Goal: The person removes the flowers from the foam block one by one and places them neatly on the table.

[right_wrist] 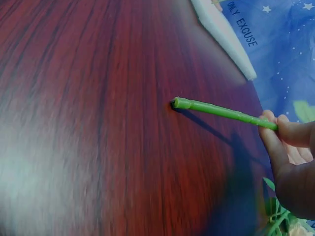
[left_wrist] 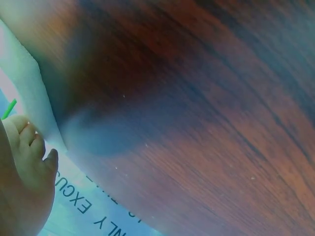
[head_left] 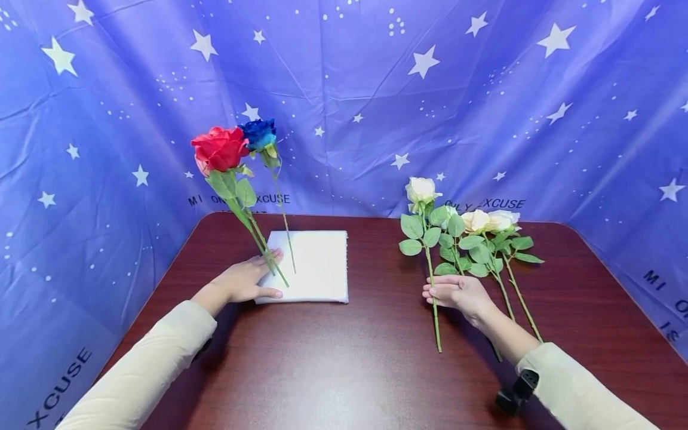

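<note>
Starry cloth (head_left: pixel 355 155) is hung behind the table (head_left: pixel 376 358). Head: a block (head_left: pixel 319 263) is touched by the outspread left hand (head_left: pixel 242 280); its roses (head_left: pixel 220 149) could be toppled if nudged. Left wrist: its edge (left_wrist: pixel 33 91) is shown. Right wrist: the white rose's stem (right_wrist: pixel 216 110), pinched by the right hand (right_wrist: pixel 294 167), could be dropped if loosened.

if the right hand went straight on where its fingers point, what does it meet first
Probably the white block; the right hand might pass above it, since its height is hard to judge.
</note>
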`<state>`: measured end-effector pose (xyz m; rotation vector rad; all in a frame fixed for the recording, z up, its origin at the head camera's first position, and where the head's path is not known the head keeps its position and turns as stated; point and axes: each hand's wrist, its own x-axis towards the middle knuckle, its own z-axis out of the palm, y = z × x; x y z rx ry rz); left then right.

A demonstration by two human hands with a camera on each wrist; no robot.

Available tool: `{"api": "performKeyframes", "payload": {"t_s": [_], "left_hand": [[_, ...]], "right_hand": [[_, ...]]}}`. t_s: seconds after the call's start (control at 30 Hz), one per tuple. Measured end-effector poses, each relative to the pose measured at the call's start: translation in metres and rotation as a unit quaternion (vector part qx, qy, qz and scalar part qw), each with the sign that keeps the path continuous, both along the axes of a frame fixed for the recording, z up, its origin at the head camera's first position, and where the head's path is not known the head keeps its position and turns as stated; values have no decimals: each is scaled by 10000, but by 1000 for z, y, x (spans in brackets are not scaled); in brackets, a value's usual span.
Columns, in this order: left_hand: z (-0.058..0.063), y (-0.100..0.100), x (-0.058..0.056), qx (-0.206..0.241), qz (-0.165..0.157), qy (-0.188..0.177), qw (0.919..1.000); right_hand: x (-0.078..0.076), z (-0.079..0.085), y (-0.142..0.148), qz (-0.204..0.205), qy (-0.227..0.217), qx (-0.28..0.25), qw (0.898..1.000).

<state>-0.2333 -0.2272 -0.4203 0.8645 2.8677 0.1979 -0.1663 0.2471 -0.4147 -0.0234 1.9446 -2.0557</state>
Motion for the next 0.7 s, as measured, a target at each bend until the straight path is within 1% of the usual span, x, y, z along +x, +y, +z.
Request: {"api": "performKeyframes", "payload": {"t_s": [0.1,0.2,0.23,0.33,0.4,0.5,0.6,0.7], "left_hand": [[0,-1,0,3,-12,11,10000],[0,-1,0,-2,-19,-15,10000],[0,-1,0,-5,-20,-16,10000],[0,-1,0,16,3,-12,10000],[1,-1,0,35,22,8,10000],[1,-1,0,73,52,11,10000],[1,-1,1,84,69,-22,9999],[0,0,2,80,80,-62,9999]], "right_hand": [[1,-1,8,8,-17,129,9999],[3,-2,18,163,-32,265,9995],[3,-3,21,205,-89,234,9995],[3,-2,26,268,-316,363,9985],[3,-1,26,190,-538,492,9972],[4,1,25,83,-799,821,9934],[5,3,25,-36,-970,1042,9898],[4,5,25,-167,-1036,1115,9882]]}}
